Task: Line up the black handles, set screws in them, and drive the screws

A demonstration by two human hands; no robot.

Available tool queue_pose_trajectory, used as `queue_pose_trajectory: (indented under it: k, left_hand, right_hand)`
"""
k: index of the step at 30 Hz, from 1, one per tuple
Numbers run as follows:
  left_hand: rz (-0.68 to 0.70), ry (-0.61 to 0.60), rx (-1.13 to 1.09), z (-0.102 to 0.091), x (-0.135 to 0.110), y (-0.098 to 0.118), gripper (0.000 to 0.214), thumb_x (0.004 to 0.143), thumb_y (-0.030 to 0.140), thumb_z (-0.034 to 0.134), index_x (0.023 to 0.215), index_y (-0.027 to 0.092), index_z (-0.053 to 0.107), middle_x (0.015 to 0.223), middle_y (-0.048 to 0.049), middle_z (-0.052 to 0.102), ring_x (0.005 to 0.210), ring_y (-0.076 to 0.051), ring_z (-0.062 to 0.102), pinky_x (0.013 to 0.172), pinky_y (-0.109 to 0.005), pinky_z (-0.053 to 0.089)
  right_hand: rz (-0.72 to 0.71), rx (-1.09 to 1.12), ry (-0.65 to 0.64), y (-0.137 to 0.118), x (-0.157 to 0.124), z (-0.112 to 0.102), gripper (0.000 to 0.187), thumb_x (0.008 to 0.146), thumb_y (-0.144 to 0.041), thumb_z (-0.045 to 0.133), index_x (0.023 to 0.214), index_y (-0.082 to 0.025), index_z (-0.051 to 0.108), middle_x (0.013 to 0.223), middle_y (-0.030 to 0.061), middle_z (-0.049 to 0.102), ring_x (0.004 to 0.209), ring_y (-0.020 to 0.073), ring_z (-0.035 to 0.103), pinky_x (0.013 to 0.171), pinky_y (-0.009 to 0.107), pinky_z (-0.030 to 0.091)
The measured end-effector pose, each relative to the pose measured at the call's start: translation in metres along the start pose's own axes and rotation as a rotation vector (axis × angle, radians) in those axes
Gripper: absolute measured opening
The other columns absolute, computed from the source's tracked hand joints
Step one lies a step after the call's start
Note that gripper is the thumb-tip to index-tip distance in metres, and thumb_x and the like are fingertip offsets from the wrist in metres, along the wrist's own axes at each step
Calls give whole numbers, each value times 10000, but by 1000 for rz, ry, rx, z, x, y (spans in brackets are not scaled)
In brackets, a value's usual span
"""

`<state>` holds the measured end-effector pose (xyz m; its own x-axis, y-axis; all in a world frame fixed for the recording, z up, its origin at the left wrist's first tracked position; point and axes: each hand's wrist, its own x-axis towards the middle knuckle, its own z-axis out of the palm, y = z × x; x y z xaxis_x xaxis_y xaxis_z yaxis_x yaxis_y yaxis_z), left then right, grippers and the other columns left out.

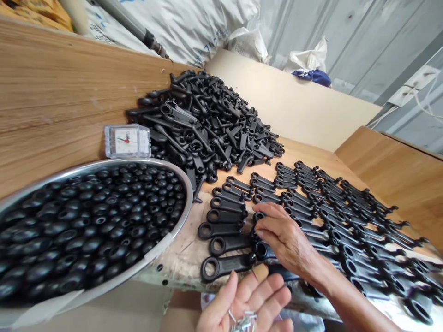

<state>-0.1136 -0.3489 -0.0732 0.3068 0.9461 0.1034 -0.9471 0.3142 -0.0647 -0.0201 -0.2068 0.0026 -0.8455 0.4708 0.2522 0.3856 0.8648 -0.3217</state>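
Observation:
My left hand (247, 299) is palm up at the bottom edge, fingers apart and slightly cupped. Small shiny metal pins (245, 322) lie in its palm, and tan tape wraps one fingertip. My right hand (285, 235) reaches in from the right over rows of black crank arms, each with a ring at one end. Its thumb and fingers come together at the small ends of the nearest column; whatever is between the fingertips is hidden. One crank arm (226, 266) lies just above my left fingertips.
A metal-rimmed bowl (188, 189) of black egg-shaped knobs (100, 221) stands at left. Behind it sit a clear-cased clock (126, 139) and a heap of loose crank arms (207, 124). Wooden boards (69, 87) border the table. A grey tool (138, 30) points down over the back-left board.

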Motion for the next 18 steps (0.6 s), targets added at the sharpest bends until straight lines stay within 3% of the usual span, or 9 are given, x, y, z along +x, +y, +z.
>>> queue_pose_trajectory:
  k: [4, 8, 13, 18]
  left_hand:
    - [15, 28, -43, 5, -3, 0, 405, 840, 366, 590, 1151, 106, 599, 1219, -117, 586, 1168, -264, 500, 998, -413, 354]
    - [80, 94, -59, 21, -6, -5, 397, 916, 349, 447, 1157, 67, 591, 1212, -144, 588, 1167, -277, 493, 1005, -419, 329]
    - [113, 98, -160, 37, -6, -12, 351, 928, 304, 410, 1109, 81, 613, 1043, -116, 652, 912, -174, 592, 936, -321, 367]
    - [84, 77, -162, 43, -6, -18, 334, 885, 289, 502, 1150, 109, 593, 1078, -87, 643, 879, -160, 586, 899, -285, 372]
  right_hand:
    - [-16, -47, -19, 0, 1, -2, 250, 866, -148, 427, 728, -159, 635, 1163, 102, 588, 1085, 237, 506, 905, 416, 452]
    - [-137, -9, 50, -22, -10, -20, 219, 875, -170, 445, 852, -179, 662, 1177, 105, 574, 1129, 233, 475, 965, 430, 415]
    - [-378, 56, -212, -57, -31, -45, 218, 819, -101, 489, 850, -202, 680, 1172, 61, 584, 1178, 180, 458, 1092, 360, 284]
    - [-381, 29, -357, -60, -38, -43, 213, 785, -51, 489, 710, -181, 639, 1093, 40, 618, 1104, 156, 515, 1123, 386, 216]
